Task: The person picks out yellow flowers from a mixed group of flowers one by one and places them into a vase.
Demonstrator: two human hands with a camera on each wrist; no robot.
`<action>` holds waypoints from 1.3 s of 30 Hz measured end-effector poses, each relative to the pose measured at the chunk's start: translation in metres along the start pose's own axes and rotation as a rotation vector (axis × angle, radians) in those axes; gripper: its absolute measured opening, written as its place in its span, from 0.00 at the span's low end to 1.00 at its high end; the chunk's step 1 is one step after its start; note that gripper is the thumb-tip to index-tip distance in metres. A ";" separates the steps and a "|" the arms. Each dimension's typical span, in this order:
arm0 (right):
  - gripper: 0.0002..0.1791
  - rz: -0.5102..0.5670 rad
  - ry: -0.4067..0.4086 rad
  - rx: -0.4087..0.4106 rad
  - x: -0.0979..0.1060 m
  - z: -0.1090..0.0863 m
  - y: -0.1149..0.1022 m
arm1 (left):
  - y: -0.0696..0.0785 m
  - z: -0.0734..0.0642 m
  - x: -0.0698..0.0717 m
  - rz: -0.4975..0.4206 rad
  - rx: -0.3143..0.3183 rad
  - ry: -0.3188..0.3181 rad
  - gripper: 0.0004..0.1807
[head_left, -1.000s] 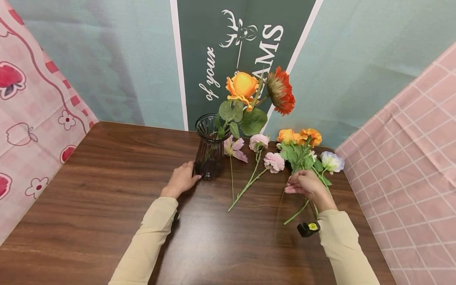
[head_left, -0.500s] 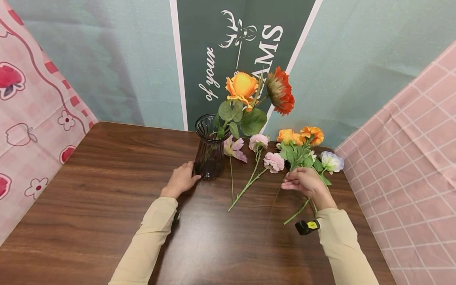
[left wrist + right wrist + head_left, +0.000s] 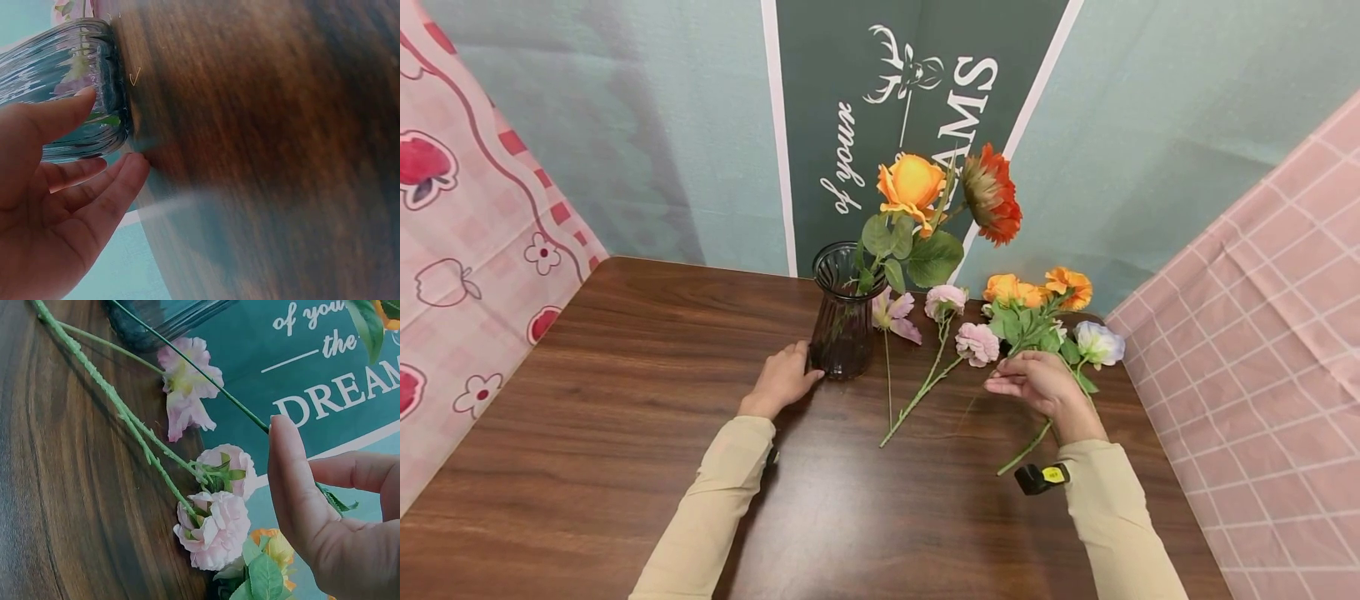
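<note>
Green stem (image 3: 219, 386) pinched in right hand (image 3: 1037, 385); best lifted clear of pink flowers (image 3: 977, 344), tip-first into vase (image 3: 842, 337); left hand (image 3: 782, 381) loosely spread at base.

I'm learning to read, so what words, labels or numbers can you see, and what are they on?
"of your": on the green cloth.
"the": same cloth.
"DREAM": same cloth, cut off by the right wrist picture's edge.
"AMS": same cloth, head view; start hidden by flowers.
Yellow label on the black box by the right sleeve: too small to read.
</note>
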State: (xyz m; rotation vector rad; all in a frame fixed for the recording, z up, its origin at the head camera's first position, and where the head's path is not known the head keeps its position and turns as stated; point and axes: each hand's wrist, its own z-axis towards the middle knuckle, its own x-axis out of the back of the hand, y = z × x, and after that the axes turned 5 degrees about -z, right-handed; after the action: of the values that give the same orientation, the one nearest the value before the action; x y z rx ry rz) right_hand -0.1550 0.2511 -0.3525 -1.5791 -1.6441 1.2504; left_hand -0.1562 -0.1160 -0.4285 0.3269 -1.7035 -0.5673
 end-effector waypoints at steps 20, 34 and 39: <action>0.19 0.137 -0.042 0.007 -0.007 0.001 -0.005 | -0.001 0.001 0.001 -0.001 -0.002 -0.006 0.35; 0.19 0.199 -0.060 0.007 -0.009 0.003 -0.009 | -0.001 0.001 0.000 -0.005 0.010 -0.009 0.35; 0.19 0.214 -0.072 0.006 -0.010 0.003 -0.009 | -0.001 0.001 0.000 -0.005 0.007 -0.007 0.35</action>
State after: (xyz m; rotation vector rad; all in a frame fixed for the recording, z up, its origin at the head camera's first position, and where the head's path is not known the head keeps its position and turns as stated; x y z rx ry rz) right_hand -0.1597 0.2415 -0.3436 -1.7626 -1.5443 1.4340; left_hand -0.1570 -0.1164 -0.4290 0.3345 -1.7124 -0.5672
